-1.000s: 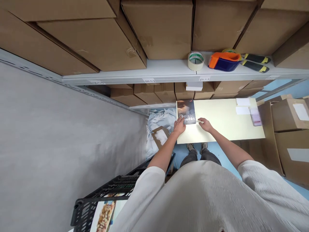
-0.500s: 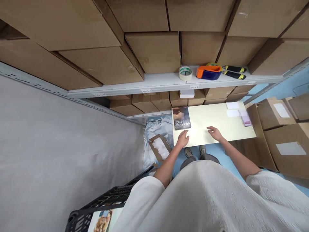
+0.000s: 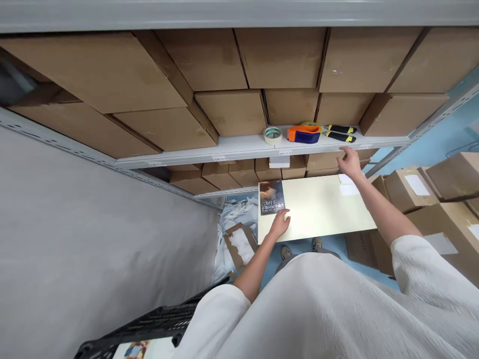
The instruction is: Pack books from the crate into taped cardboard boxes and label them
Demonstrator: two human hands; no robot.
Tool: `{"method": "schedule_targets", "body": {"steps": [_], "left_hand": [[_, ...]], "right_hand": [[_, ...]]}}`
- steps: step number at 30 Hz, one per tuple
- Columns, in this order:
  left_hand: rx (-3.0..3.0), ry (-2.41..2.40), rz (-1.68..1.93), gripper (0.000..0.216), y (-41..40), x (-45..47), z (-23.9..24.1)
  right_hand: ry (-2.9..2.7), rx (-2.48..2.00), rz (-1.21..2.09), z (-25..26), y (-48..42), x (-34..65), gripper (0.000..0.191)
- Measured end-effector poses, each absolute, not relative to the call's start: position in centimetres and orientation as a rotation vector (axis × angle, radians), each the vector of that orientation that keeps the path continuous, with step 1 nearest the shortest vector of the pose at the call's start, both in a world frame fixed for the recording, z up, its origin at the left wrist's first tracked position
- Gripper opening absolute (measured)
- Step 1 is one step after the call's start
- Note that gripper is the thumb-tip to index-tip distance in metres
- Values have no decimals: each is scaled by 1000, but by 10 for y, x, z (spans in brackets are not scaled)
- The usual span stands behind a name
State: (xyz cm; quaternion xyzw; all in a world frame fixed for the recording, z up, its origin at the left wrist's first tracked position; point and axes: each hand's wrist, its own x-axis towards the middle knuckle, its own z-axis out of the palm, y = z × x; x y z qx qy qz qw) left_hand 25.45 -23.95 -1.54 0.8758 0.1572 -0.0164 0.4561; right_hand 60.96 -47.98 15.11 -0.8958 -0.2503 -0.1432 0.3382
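A dark book [image 3: 272,198] lies face up at the left end of a pale yellow board [image 3: 318,212]. At the book's lower right corner rests my left hand [image 3: 280,225], open, thumb apart from the fingers. My right hand [image 3: 351,163] is raised at the shelf's front edge, fingers apart and holding nothing. Just above it on the grey shelf [image 3: 239,144] lie two black-and-yellow utility knives [image 3: 340,133]. Left of these sit an orange-and-blue tape dispenser [image 3: 304,134] and a roll of masking tape [image 3: 273,135].
Cardboard boxes [image 3: 284,60] fill the shelves, and more boxes [image 3: 430,224] stand on the right. White paper slips [image 3: 349,189] lie on the board's right end. A black crate [image 3: 149,326] is at lower left; an open carton [image 3: 241,245] sits among crumpled wrapping on the floor.
My right hand has risen from over the board to the shelf edge near the utility knives. My left hand stays by the book. The view has tilted up and shows more shelf.
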Motion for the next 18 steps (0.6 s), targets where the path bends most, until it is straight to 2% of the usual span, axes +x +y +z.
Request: {"method": "schedule_targets", "body": {"steps": [3, 9, 18], "left_hand": [[2156, 441, -8, 39, -257, 267, -11], [2145, 517, 35, 40, -299, 291, -7], [2127, 530, -41, 40, -353, 307, -13]], "right_hand": [[-702, -2397, -462, 175, -486, 661, 34], [-803, -2530, -299, 185, -488, 726, 21], [-942, -2498, -191, 188, -493, 737, 20]]}}
